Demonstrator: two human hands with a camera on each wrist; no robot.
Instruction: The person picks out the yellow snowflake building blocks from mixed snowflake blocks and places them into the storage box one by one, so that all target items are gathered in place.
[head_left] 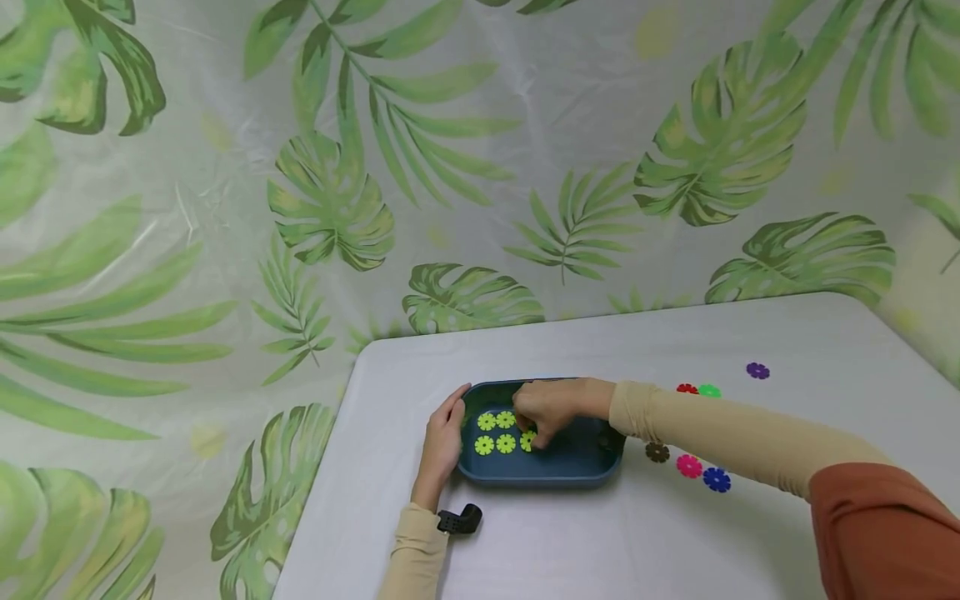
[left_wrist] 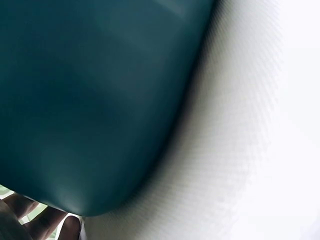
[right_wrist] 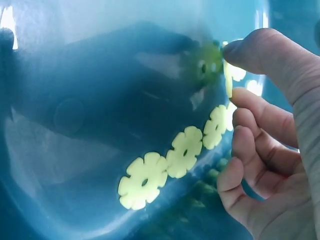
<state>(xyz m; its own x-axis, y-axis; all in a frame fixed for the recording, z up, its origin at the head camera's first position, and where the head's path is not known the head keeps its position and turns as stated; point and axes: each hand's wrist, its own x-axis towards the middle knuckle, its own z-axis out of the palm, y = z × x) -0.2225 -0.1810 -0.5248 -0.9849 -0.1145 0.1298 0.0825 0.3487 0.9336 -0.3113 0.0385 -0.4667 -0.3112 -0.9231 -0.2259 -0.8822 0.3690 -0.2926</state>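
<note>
A dark teal tray (head_left: pixel 540 481) lies on the table, and my left hand (head_left: pixel 444 437) holds its left end. The left wrist view shows the underside or wall of the tray (left_wrist: pixel 100 100) up close, with fingertips at its edge. Inside the tray, several yellow-green flower-shaped discs (head_left: pixel 506 443) lie flat in rows. My right hand (head_left: pixel 551 408) reaches down among them. In the right wrist view, its thumb and forefinger pinch one yellow-green disc (right_wrist: pixel 228 82), seen nearly edge-on. The other fingers are curled in, beside a line of discs (right_wrist: pixel 184 152).
Right of the tray, on the white table (head_left: pixel 555 542), lie a brown disc (head_left: pixel 657 452), a pink disc (head_left: pixel 689 466) and a blue disc (head_left: pixel 717 479). Behind the right forearm are a red disc (head_left: pixel 687 388), a green disc (head_left: pixel 709 391) and a purple disc (head_left: pixel 758 371).
</note>
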